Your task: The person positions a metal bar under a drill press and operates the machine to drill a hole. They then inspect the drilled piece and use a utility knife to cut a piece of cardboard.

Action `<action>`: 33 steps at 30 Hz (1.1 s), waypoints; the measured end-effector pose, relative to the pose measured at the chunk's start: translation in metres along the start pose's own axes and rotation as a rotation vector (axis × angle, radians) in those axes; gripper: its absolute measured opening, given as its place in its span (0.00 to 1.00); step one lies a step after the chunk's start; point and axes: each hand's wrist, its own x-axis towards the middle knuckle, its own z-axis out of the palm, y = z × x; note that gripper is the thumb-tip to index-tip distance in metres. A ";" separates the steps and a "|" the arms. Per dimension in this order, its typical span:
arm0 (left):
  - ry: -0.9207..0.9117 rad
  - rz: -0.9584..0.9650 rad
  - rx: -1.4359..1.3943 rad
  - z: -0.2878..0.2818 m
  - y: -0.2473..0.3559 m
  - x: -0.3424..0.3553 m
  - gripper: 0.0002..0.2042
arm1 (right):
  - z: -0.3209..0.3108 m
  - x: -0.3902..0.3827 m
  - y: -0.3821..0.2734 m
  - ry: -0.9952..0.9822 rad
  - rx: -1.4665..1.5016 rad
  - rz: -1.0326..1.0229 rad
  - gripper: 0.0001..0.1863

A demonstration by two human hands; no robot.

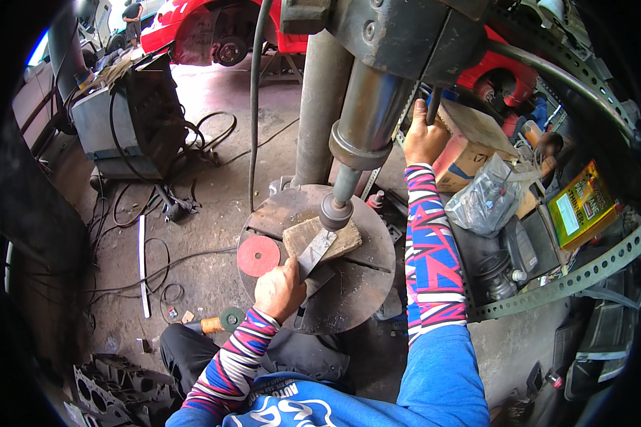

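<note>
Grey flat metal strip lies on a worn wooden block atop the round steel drill-press table, directly under the chuck, left hand clamped closed on its near end, right hand fisted round the dark feed handle, red abrasive disc just beside.

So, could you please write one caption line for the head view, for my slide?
At a drill press, the left hand steadies a flat metal strip on a wooden block while the right hand grips the feed lever.
</note>
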 end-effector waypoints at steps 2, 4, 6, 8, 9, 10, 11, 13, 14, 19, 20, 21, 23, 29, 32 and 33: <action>-0.008 -0.004 0.001 -0.001 0.000 0.000 0.12 | -0.002 -0.001 -0.004 0.015 0.048 -0.030 0.27; 0.002 0.003 -0.011 -0.002 0.000 0.000 0.12 | -0.003 -0.001 -0.005 -0.001 -0.017 0.003 0.27; 0.005 0.007 -0.015 -0.001 0.000 -0.001 0.12 | -0.002 0.000 0.000 -0.008 -0.058 0.014 0.28; 0.016 0.009 -0.008 0.003 -0.002 -0.001 0.12 | 0.002 0.000 0.012 -0.008 -0.073 0.004 0.30; 0.039 0.030 -0.015 0.006 -0.003 -0.002 0.11 | 0.007 0.002 0.021 0.014 -0.040 -0.040 0.34; 0.068 0.031 -0.012 0.009 -0.005 -0.003 0.09 | 0.012 0.002 0.032 -0.005 -0.069 0.001 0.37; 0.091 0.031 0.012 0.012 -0.006 -0.003 0.07 | 0.015 0.004 0.045 -0.032 -0.067 -0.108 0.37; 0.120 0.074 0.028 0.018 -0.009 -0.005 0.06 | 0.013 0.005 0.079 -0.121 -0.236 -0.165 0.35; 0.154 0.105 0.017 0.017 -0.014 -0.007 0.07 | 0.014 0.007 0.095 -0.123 -0.278 -0.255 0.34; 0.266 0.062 -0.010 0.022 -0.015 -0.008 0.12 | 0.019 0.029 0.180 -0.172 -0.448 -0.243 0.28; 0.241 0.050 -0.050 0.024 -0.014 -0.010 0.12 | 0.022 0.034 0.191 -0.213 -0.476 -0.207 0.27; 0.275 0.063 -0.037 0.026 -0.013 -0.011 0.13 | 0.022 0.036 0.200 -0.168 -0.482 -0.290 0.28; 0.331 0.091 -0.050 0.031 -0.013 -0.014 0.15 | 0.021 0.040 0.212 -0.130 -0.513 -0.357 0.31; 0.438 0.112 0.003 0.042 -0.014 -0.010 0.09 | 0.021 0.044 0.217 -0.185 -0.495 -0.299 0.26; 0.402 0.081 -0.016 0.048 -0.015 -0.007 0.09 | 0.031 0.046 0.217 -0.190 -0.484 -0.283 0.25; 0.397 0.064 -0.008 0.051 -0.015 -0.005 0.09 | 0.034 0.047 0.216 -0.188 -0.484 -0.278 0.24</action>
